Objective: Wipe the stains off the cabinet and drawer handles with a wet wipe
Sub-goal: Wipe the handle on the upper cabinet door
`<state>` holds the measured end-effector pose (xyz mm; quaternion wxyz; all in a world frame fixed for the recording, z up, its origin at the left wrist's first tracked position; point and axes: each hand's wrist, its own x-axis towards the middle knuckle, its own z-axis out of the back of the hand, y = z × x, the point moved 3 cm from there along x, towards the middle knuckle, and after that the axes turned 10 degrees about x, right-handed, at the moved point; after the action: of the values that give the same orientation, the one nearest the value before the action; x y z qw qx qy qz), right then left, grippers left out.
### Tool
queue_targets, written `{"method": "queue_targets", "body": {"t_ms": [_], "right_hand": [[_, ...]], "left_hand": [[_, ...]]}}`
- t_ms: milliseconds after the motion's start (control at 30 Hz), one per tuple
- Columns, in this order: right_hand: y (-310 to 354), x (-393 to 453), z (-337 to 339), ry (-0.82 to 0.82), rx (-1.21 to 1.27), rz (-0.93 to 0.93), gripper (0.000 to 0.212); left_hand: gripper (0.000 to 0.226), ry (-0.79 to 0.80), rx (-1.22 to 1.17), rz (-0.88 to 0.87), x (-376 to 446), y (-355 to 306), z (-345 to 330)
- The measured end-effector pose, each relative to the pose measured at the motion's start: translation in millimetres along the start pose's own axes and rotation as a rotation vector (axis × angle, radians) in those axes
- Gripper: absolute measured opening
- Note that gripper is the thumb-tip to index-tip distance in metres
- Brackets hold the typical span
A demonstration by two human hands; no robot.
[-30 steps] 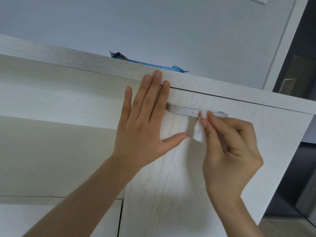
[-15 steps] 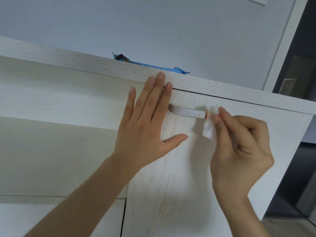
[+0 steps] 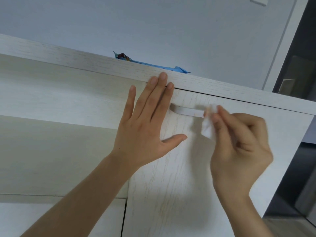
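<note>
The right hand (image 3: pixel 239 147) was pinching a small folded wet wipe (image 3: pixel 207 124) between thumb and fingertips, pressed against the right-hand stretch of the pale handle (image 3: pixel 186 111) on the cabinet door (image 3: pixel 171 185). That hand was blurred, so I could not tell exactly how much of the wipe lay on the handle; it seemed to wrap over the bar's upper edge and hang down below it.

The left hand (image 3: pixel 145 127) lay flat and spread wide on the door, holding nothing, its fingertips reaching the top panel (image 3: pixel 85 60) of the cabinet and its thumb pointing toward the wipe. The bare left part of the handle showed between the two hands, just beside the left hand's fingers.

To my eye the step in hand was rubbing the handle clean. Doing it well would mean keeping the wipe folded around the bar so that front, top and underside all get contact, working along its whole length toward the left end, and letting the flat hand steady the door against the pressure. A faint reddish mark near the wipe suggested the stain was not yet gone.

A blue packet (image 3: pixel 153 65) lay on top of the cabinet, well above both hands.
</note>
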<state>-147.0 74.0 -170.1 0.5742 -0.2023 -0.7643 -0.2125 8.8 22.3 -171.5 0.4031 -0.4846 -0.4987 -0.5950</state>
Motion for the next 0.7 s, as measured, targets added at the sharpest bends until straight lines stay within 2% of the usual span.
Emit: {"method": "queue_targets", "body": {"t_ms": [67, 233, 533, 600, 700], "right_hand": [[0.5, -0.7, 0.6, -0.052, 0.013, -0.035, 0.020], [9.4, -8.9, -14.9, 0.067, 0.004, 0.060, 0.020], [12.3, -12.6, -20.4, -0.005, -0.015, 0.052, 0.020], [13.2, -12.2, -20.1, 0.033, -0.020, 0.088, 0.020], [13.5, -9.3, -17.1, -0.005, -0.040, 0.058, 0.021]], "left_hand": [[0.096, 0.006, 0.004, -0.001, 0.0, -0.2, 0.1], [0.087, -0.013, -0.034, 0.007, 0.0, -0.1, 0.8], [0.085, -0.013, -0.054, -0.022, -0.4, 2.8, 0.6], [0.082, -0.028, -0.058, -0.019, -0.4, 3.1, 0.7], [0.088, -0.013, -0.050, -0.034, -1.1, 3.0, -0.7]]}}
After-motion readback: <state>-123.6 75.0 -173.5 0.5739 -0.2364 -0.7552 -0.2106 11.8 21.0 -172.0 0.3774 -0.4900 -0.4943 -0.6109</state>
